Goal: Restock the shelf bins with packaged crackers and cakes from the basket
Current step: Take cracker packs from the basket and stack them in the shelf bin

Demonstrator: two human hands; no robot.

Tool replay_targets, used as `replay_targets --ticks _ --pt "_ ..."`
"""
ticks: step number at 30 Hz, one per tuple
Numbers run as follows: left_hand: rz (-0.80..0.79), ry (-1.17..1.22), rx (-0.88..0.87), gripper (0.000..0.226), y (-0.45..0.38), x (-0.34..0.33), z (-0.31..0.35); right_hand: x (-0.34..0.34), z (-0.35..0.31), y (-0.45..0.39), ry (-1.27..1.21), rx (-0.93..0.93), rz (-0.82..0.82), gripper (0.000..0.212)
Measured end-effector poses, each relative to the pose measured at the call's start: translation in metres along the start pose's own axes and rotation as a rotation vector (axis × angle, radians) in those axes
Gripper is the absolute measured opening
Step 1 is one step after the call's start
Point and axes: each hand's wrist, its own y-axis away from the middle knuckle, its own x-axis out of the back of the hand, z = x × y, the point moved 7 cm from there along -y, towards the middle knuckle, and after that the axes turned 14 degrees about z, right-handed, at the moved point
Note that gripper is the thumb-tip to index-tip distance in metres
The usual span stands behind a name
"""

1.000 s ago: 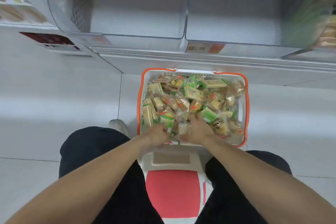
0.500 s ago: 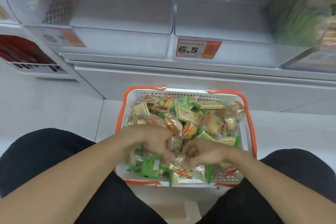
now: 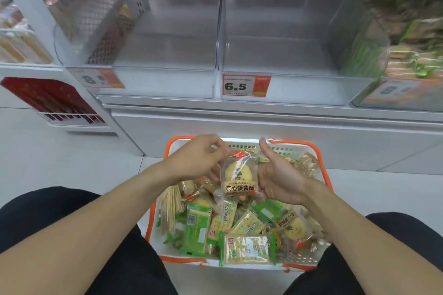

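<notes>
A white basket with an orange rim (image 3: 322,170) sits on the floor between my knees, full of green cracker packs (image 3: 247,250) and clear-wrapped cakes. Above it I hold up one clear packet with a round yellow cake (image 3: 238,175). My left hand (image 3: 199,158) pinches the packet's top left corner. My right hand (image 3: 275,179) supports its right side, palm toward me, thumb up, fingers hidden behind the packet. Two clear shelf bins stand ahead, the left bin (image 3: 165,55) and the right bin (image 3: 282,55), both holding nothing.
Price tags hang on the bin fronts, one reading 6.5 (image 3: 245,86). A bin at the far right (image 3: 412,55) holds green and tan packs. A lower rack with red boxes (image 3: 55,103) stands at the left. White tile floor surrounds the basket.
Both hands came up out of the basket with one cake packet. The view tilted upward, so the shelf bins now fill the upper half.
</notes>
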Motion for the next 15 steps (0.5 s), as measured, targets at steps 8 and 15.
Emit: replay_targets --ticks 8,15 --pt "-0.065 0.005 -0.071 0.006 0.004 0.039 0.02 -0.024 -0.055 0.07 0.619 0.577 0.469 0.061" --pt "-0.012 0.167 -0.076 0.012 0.011 0.06 0.028 -0.048 -0.074 0.081 0.869 0.591 0.479 0.048"
